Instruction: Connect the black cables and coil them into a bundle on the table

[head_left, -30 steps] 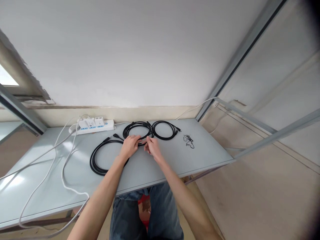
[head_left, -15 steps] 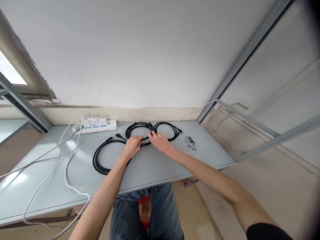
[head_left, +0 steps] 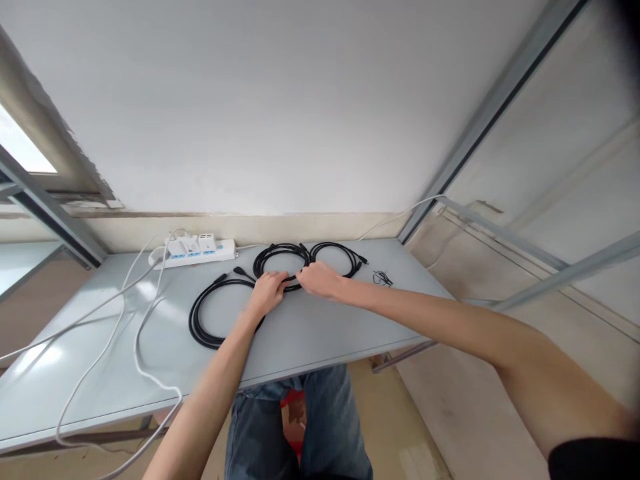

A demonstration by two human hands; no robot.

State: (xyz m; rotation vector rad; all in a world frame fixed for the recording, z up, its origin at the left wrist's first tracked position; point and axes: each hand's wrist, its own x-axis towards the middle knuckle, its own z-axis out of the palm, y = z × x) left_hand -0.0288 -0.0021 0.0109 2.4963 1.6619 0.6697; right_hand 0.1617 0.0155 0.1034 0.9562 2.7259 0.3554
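Three coils of black cable lie side by side on the pale table. My left hand (head_left: 269,292) is closed on the front of the middle cable coil (head_left: 281,247), its fingers bent over the strands. Close beside it, my right hand (head_left: 320,279) is curled in a pinch at that coil's front right edge. Whatever its fingertips pinch is hidden. The right cable coil (head_left: 334,245), with plug ends at its right, passes behind my right hand. My left forearm partly covers the left cable coil (head_left: 194,321), which has a connector (head_left: 240,271) at its top.
A small bunch of thin black ties (head_left: 383,279) lies right of the coils. At the back left stands a white power strip (head_left: 220,251) with chargers plugged in. White cords (head_left: 137,343) trail over the left of the table (head_left: 320,340) and past its front edge.
My right hand has turned, its fingers curling more tightly, and the elbow has swung out to the right. My left hand keeps its place on the middle coil. The view has shifted slightly.
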